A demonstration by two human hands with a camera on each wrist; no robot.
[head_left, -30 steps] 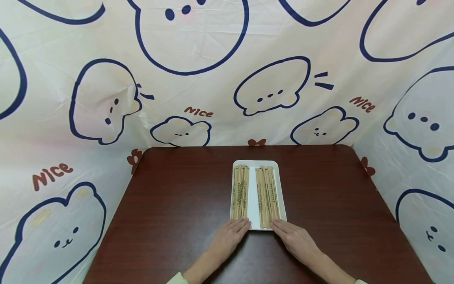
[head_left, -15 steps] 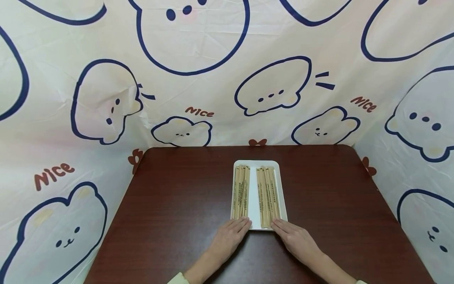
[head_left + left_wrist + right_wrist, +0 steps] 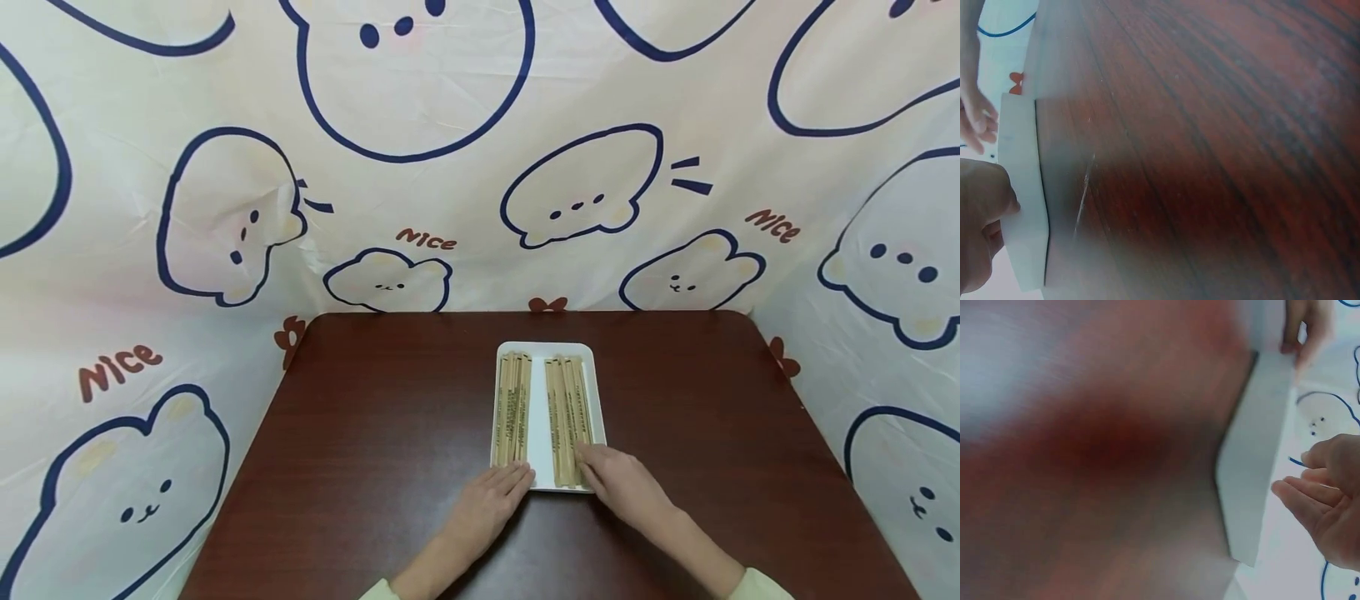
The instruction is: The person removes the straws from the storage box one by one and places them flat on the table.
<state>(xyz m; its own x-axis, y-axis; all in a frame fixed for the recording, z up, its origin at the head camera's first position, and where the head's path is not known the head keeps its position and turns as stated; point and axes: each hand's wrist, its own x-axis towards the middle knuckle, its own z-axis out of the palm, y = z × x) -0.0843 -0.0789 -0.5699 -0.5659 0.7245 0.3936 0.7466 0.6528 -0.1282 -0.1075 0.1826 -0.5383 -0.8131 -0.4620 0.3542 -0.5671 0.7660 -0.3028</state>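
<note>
Near the table's middle, a white rectangular tray carries two bundles of slim tan sticks with dark print, a left bundle and a right bundle. My left hand rests on the tray's near left corner, its fingers laid together. In the left wrist view, a fingertip of that hand touches the tray's outer wall. My right hand reaches over the near right corner, fingertips at the right bundle's near end. The right wrist view shows its fingers extended above the rim, holding nothing visible.
The dark brown wooden table extends to both sides of the tray. A pale cloth with bear drawings hangs behind it and along both sides.
My right hand has lifted off the tray's near edge and moved slightly forward over the right bundle. The left hand stays at its corner. The head view has shifted a little.
</note>
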